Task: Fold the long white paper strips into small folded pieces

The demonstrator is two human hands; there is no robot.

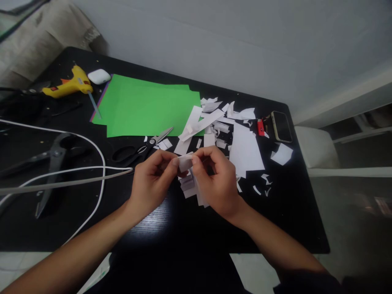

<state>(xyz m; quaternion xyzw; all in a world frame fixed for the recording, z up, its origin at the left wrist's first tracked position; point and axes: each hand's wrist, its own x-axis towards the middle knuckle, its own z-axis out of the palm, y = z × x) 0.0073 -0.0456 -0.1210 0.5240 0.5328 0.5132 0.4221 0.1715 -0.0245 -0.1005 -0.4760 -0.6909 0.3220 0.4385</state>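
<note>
A small piece of white paper (185, 162) is pinched between my two hands, above the middle of the table. My left hand (154, 175) grips its left end between thumb and fingers. On its right end, my right hand (216, 175) closes in the same way. Whether the piece is folded is hard to make out. Below and behind the hands lie many white paper strips and scraps (211, 118). Black-handled scissors (137, 151) rest just beyond my left hand, blades partly apart. A larger white sheet (246, 149) lies to the right of my right hand.
Green sheets (147, 110) lie at the back of the black table (190, 232). A yellow glue gun (72, 83) and a white case (99, 76) sit back left. White cable (101, 163) and large dark-handled shears (55, 159) occupy the left. At right are a red lighter (260, 127) and a phone (281, 126).
</note>
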